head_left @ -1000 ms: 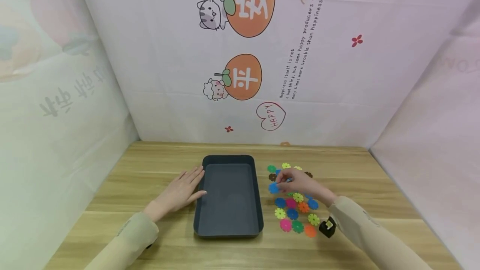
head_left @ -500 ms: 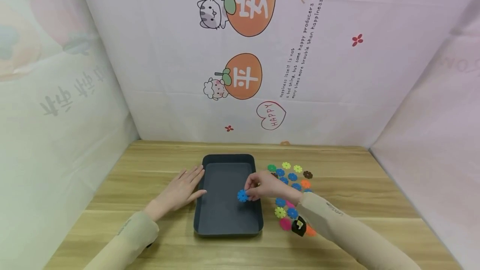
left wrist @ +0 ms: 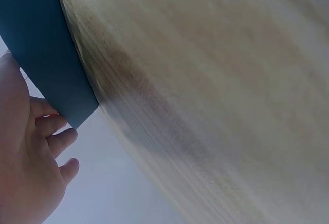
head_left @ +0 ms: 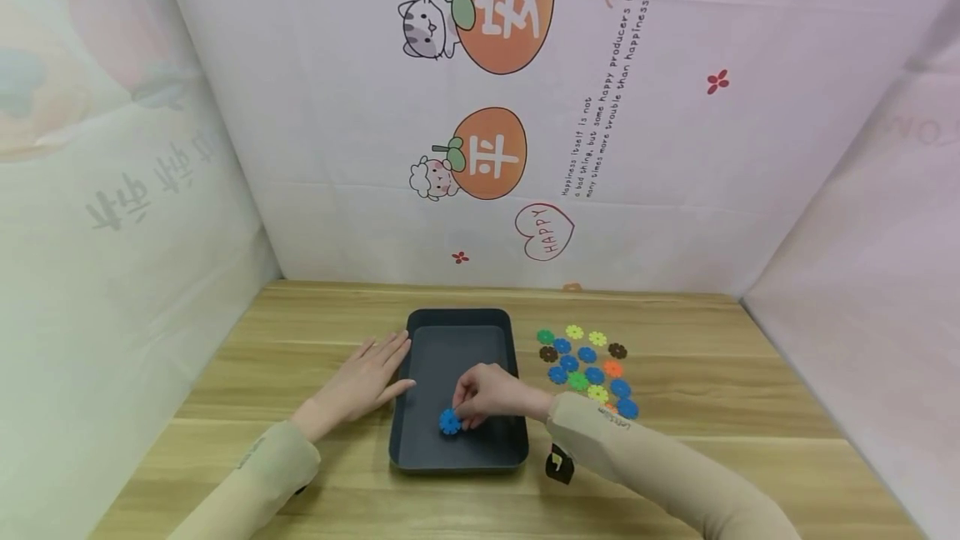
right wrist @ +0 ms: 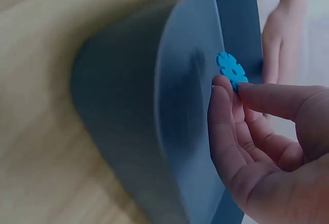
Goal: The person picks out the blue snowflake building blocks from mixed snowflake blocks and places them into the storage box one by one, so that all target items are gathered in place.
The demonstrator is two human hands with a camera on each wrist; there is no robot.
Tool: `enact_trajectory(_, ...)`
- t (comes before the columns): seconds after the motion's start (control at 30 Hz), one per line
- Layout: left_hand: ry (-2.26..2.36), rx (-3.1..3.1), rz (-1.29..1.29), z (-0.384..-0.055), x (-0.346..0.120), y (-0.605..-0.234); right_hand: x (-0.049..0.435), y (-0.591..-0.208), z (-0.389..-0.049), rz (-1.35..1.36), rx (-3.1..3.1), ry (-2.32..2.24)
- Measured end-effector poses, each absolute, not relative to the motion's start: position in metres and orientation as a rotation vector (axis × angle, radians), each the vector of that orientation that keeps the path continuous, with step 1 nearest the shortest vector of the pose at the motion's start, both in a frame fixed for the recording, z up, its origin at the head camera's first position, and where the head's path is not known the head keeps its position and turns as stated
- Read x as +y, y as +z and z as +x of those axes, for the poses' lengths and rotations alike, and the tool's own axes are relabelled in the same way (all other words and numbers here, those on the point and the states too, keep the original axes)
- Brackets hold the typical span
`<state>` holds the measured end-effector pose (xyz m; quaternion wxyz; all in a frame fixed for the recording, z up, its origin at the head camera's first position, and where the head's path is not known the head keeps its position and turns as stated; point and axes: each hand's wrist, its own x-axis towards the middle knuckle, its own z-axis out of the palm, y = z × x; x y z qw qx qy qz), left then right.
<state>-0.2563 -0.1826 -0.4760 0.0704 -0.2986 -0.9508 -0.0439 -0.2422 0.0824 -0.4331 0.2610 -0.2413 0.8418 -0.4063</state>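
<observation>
Over the front half of a dark grey tray (head_left: pixel 438 357), my right hand (head_left: pixel 491 394) pinches a blue flower-shaped disc (head_left: pixel 449 422) between thumb and fingertips. The right wrist view shows the blue disc (right wrist: pixel 231 69) tilted inside the tray's walls (right wrist: pixel 118 95); whether it touches the tray floor cannot be told. My left hand (head_left: pixel 360 382) rests at the tray's left rim, fingers extended. In the left wrist view the left hand (left wrist: pixel 31 162) lies against the tray's outer wall (left wrist: pixel 46 44).
Right of the tray, several flower-shaped discs (head_left: pixel 577 381) in blue, green, yellow, orange and brown lie on the wooden table (head_left: pixel 337 315). My right sleeve (head_left: pixel 637 448) covers some table there. A black wrist device (head_left: pixel 558 465) hangs below that sleeve. White printed cloth (head_left: pixel 337 190) encloses the back and sides.
My right hand has carried the blue disc leftward from the scattered discs, over the right rim, then lower and nearer the tray's front. The left hand has kept its place.
</observation>
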Motion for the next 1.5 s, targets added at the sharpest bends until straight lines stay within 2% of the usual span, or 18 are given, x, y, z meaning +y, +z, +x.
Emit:
enact_trajectory(0.57, -0.124, -2.868, -0.886, -0.255, -0.181, -0.474, 0.051, -0.446, -0.235, -0.604, 2.336, -1.064)
enact_trajectory(1.17, -0.132, -2.856, -0.892, -0.256, -0.181, -0.474, 0.050, -0.449, -0.232, -0.584, 2.345, -1.035)
enact_trajectory(1.5, -0.132, -2.870, -0.893, -0.255, -0.181, -0.472, 0.058, -0.438, -0.235, -0.619, 2.331, -1.063)
